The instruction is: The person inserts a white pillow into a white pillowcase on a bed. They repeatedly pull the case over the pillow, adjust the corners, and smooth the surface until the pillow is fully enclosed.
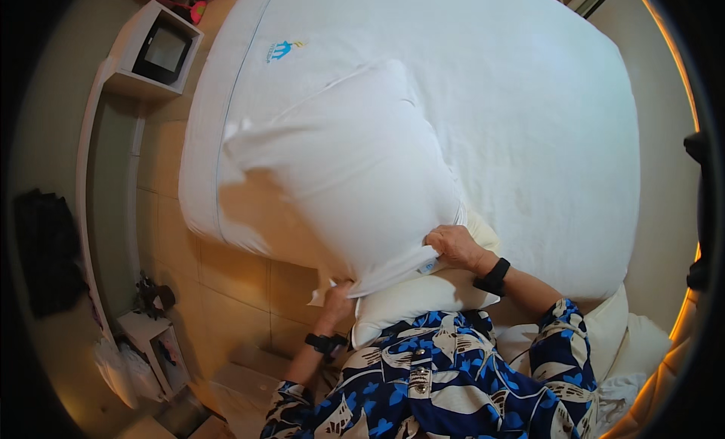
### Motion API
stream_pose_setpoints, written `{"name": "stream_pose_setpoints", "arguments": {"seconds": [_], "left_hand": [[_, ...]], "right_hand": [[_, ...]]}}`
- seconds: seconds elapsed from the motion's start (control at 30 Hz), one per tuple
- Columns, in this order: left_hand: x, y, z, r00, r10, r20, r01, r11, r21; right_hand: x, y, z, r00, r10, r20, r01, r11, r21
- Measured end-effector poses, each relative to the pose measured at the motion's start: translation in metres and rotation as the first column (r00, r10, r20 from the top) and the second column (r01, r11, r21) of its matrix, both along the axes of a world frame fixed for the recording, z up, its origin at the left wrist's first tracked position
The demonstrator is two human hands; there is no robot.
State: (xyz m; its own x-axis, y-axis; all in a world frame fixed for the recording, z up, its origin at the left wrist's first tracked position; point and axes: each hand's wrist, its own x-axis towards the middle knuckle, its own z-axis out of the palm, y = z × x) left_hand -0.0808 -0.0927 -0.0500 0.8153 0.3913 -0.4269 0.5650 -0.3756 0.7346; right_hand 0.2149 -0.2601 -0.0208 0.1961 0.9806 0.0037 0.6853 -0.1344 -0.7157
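Observation:
A white pillowcase (362, 159) spreads out in front of me over the bed, its far end puffed up and lifted. My left hand (337, 301) is closed on one corner of its near edge. My right hand (457, 246) grips the same edge farther right, fingers bent around the cloth. The near end of a cream pillow (400, 307) shows below the pillowcase edge, against my body. More cream fabric peeks out beside my right hand. How far the pillow reaches inside the pillowcase is hidden.
The white-sheeted mattress (529, 137) fills the middle and right. Cream pillows (608, 326) lie at the lower right by the padded headboard. Tiled floor (166, 212) runs along the left, beside a white wall shelf (121, 80) and a low white cabinet (155, 341).

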Motion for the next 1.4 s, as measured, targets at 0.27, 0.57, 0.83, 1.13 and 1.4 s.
{"name": "stream_pose_setpoints", "arguments": {"seconds": [0.27,0.57,0.83,1.13,1.4], "left_hand": [[-0.002,0.0,-0.004,0.997,0.077,0.015,-0.075,0.991,-0.115],[0.04,-0.005,0.048,0.895,0.19,0.404,-0.295,0.931,0.216],[0.053,-0.005,0.086,0.973,0.109,0.203,-0.083,0.988,-0.134],[0.068,0.223,0.07,0.625,0.751,0.213,-0.755,0.65,-0.08],[0.147,0.298,0.06,0.675,0.702,0.225,-0.704,0.705,-0.087]], "right_hand": [[0.009,0.008,0.013,0.99,0.138,0.01,-0.138,0.989,0.046],[0.009,0.025,0.033,0.965,0.184,0.186,-0.206,0.972,0.11],[-0.066,0.066,0.031,0.957,0.248,0.149,-0.277,0.936,0.219],[-0.065,0.053,0.041,0.905,0.425,0.007,-0.422,0.898,0.12],[-0.069,0.04,0.043,0.93,0.365,-0.048,-0.36,0.929,0.088]]}}
